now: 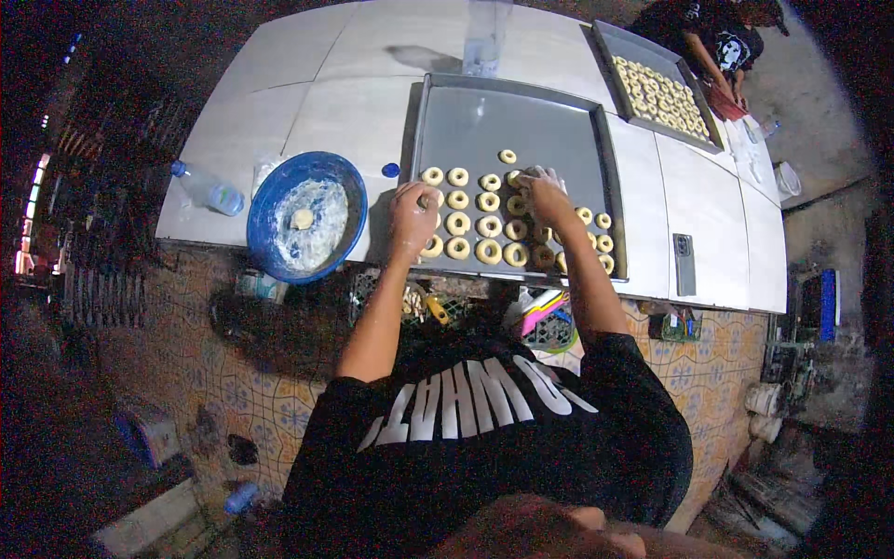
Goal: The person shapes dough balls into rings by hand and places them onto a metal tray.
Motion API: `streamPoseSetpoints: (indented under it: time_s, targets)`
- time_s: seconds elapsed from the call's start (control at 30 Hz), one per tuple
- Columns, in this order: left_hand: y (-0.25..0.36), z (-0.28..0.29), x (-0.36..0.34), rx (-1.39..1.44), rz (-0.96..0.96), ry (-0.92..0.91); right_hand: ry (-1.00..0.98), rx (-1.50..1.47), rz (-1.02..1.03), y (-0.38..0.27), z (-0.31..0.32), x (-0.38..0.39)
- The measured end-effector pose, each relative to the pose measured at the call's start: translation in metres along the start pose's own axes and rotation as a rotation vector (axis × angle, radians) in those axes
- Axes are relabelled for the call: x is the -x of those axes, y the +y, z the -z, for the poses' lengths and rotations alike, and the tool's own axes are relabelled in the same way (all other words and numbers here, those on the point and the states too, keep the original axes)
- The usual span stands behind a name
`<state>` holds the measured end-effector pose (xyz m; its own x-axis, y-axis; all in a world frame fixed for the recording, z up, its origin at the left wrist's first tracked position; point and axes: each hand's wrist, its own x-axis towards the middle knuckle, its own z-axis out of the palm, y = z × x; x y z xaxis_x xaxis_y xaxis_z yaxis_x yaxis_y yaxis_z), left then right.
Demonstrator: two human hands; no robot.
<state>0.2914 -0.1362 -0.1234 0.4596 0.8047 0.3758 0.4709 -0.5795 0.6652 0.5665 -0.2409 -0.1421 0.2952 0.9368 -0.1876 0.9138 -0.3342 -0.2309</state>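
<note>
Biggest: the white tiled tabletop (372, 102); clock taken from centre of the near tray, 12 = far side. Near grey baking tray (549, 126) sits square in front of the person, prob. so both hands reach it easily. Far baking tray (610, 43), well filled w/ rings, at 2 o'clock, out of the way. Blue plastic basin (358, 200) at approx. 9, just beside tray, prob. to keep its white powder (flour, by the look) handy. Clear plastic bottle (209, 191) on its side past it, also 9.

L hand (414, 216) at 8, by tray's side wall, fingers curled over rings; can't tell if pinching one. R hand (545, 197) just off centre toward 4, powdery fingers close together, bent down over rings; pinch hidden, can't tell.

Smartphone (684, 264) flat at 4, clear of the dough. Dough rings (489, 226) fill tray's 6 o'clock half in rough rows, mostly spaced, presumably vs. sticking. Dough ball (303, 219) in basin, on the powder. Smallest: blue bottle cap (390, 170), 9, betw. basin & tray.
</note>
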Motion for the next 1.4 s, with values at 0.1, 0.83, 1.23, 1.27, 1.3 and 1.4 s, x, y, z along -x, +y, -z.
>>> streamPoseSetpoints:
  time_s: [0.1, 0.83, 1.23, 1.27, 1.3, 1.4]
  targets:
    - [0.009, 0.004, 0.001, 0.078, 0.055, 0.003, 0.076, -0.027, 0.042, -0.004, 0.003, 0.003]
    - [0.004, 0.003, -0.001, 0.021, 0.002, -0.033, 0.25, -0.321, 0.165, 0.023, -0.027, -0.033]
    - [0.008, 0.006, 0.004, 0.137, 0.01, 0.04, 0.109, -0.465, 0.14, 0.023, -0.016, -0.038]
    - [0.006, 0.005, 0.005, 0.137, 0.013, 0.042, 0.085, -0.505, 0.127, 0.021, -0.013, -0.035]
    - [0.007, 0.004, 0.004, 0.131, 0.026, 0.03, 0.065, -0.547, 0.108, 0.021, -0.01, -0.03]
    - [0.012, 0.004, 0.004, 0.135, 0.034, 0.018, 0.215, -0.663, 0.266, 0.03, -0.02, -0.031]
